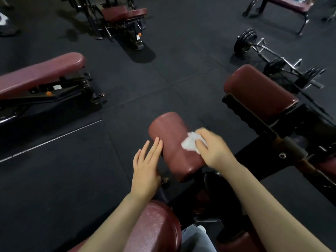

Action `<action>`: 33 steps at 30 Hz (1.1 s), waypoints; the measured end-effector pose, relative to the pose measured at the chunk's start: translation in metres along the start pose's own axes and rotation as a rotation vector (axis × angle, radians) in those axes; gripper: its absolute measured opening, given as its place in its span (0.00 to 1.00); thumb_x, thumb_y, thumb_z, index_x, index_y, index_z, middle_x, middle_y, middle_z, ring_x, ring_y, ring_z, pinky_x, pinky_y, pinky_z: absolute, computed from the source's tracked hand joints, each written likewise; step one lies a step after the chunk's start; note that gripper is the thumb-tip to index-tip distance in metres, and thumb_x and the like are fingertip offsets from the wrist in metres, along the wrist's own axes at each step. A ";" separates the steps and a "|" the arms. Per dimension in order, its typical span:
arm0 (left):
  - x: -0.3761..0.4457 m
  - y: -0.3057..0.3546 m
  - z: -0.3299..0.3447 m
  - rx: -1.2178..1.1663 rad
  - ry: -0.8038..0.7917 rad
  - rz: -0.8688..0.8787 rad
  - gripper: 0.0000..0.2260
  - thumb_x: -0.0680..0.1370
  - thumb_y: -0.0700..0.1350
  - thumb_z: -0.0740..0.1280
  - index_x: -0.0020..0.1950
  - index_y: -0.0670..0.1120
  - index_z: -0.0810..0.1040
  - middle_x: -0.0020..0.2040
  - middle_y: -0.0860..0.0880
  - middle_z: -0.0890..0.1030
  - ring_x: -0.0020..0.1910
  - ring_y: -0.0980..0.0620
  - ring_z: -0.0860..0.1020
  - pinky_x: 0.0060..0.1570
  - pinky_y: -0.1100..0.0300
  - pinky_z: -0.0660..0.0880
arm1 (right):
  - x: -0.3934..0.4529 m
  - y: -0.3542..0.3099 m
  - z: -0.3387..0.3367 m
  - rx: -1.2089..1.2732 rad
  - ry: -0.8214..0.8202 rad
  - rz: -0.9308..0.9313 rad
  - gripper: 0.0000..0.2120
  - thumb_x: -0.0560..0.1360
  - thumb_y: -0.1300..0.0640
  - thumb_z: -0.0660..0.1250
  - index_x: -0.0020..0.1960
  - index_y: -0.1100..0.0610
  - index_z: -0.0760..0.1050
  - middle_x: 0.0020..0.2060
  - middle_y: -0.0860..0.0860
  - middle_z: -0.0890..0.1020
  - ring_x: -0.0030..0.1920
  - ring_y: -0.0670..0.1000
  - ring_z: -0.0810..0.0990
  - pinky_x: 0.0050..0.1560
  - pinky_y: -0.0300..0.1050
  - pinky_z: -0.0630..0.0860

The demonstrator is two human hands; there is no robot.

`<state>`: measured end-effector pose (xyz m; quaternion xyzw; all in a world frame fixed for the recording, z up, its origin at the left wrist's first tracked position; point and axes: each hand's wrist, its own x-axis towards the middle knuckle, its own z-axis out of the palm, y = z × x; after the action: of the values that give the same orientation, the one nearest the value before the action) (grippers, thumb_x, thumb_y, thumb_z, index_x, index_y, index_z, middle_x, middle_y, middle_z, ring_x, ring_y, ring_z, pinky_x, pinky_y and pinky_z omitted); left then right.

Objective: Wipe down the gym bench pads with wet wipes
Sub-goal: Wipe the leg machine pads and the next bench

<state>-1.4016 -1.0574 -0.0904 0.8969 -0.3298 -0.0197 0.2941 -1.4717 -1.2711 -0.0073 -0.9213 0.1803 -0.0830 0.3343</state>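
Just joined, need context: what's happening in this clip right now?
A person is cleaning gym equipment. Their right hand grips a crumpled white wet wipe and presses it on the top of a maroon vinyl roller pad. The left hand lies flat, fingers straight, against the pad's left side, apparently steadying it. More maroon padded benches stand around on the black rubber floor, and a loaded curl barbell lies on it at the upper right.

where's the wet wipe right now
In the head view, right of centre: the wet wipe is bunched under the right hand, pressed onto the roller pad.
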 end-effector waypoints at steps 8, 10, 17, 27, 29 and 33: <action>-0.003 0.015 -0.006 -0.123 0.027 -0.099 0.47 0.63 0.28 0.62 0.81 0.52 0.56 0.80 0.59 0.51 0.80 0.56 0.43 0.77 0.47 0.49 | 0.066 -0.040 0.026 -0.207 0.029 -0.177 0.09 0.77 0.62 0.60 0.55 0.61 0.75 0.52 0.58 0.79 0.53 0.59 0.75 0.52 0.53 0.71; 0.011 0.026 -0.010 -0.093 0.041 0.012 0.46 0.65 0.28 0.62 0.81 0.50 0.56 0.81 0.56 0.54 0.80 0.52 0.46 0.77 0.47 0.50 | 0.116 -0.059 0.047 -0.182 0.017 -0.139 0.09 0.76 0.62 0.59 0.54 0.62 0.75 0.50 0.59 0.79 0.51 0.61 0.77 0.49 0.53 0.72; 0.012 0.011 -0.012 0.014 -0.029 0.096 0.50 0.62 0.31 0.66 0.81 0.51 0.53 0.81 0.56 0.52 0.80 0.50 0.49 0.77 0.49 0.48 | 0.066 -0.039 0.036 -0.181 0.067 -0.100 0.10 0.78 0.60 0.58 0.54 0.62 0.75 0.51 0.58 0.79 0.51 0.58 0.76 0.51 0.50 0.71; -0.007 0.008 -0.015 -0.070 -0.021 -0.068 0.45 0.65 0.35 0.62 0.81 0.52 0.52 0.80 0.60 0.48 0.79 0.56 0.43 0.78 0.51 0.44 | 0.013 -0.041 0.022 -0.345 0.143 -0.150 0.09 0.74 0.64 0.61 0.52 0.62 0.77 0.45 0.56 0.79 0.45 0.60 0.77 0.47 0.52 0.74; 0.007 0.013 -0.017 -0.047 0.006 -0.017 0.48 0.62 0.33 0.64 0.81 0.50 0.54 0.81 0.56 0.52 0.80 0.52 0.46 0.77 0.50 0.46 | 0.076 -0.047 0.037 -0.339 0.155 -0.170 0.09 0.75 0.66 0.64 0.54 0.63 0.77 0.48 0.59 0.79 0.48 0.61 0.78 0.47 0.50 0.73; 0.016 0.015 -0.012 -0.005 0.014 0.029 0.48 0.64 0.28 0.65 0.81 0.49 0.54 0.81 0.54 0.54 0.80 0.50 0.50 0.77 0.50 0.47 | 0.131 -0.054 0.047 -0.256 0.044 -0.078 0.10 0.78 0.60 0.58 0.55 0.60 0.74 0.50 0.56 0.77 0.50 0.58 0.76 0.46 0.49 0.71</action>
<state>-1.3948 -1.0698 -0.0694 0.8913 -0.3406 -0.0100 0.2991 -1.3233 -1.2556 -0.0041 -0.9607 0.1610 -0.0925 0.2064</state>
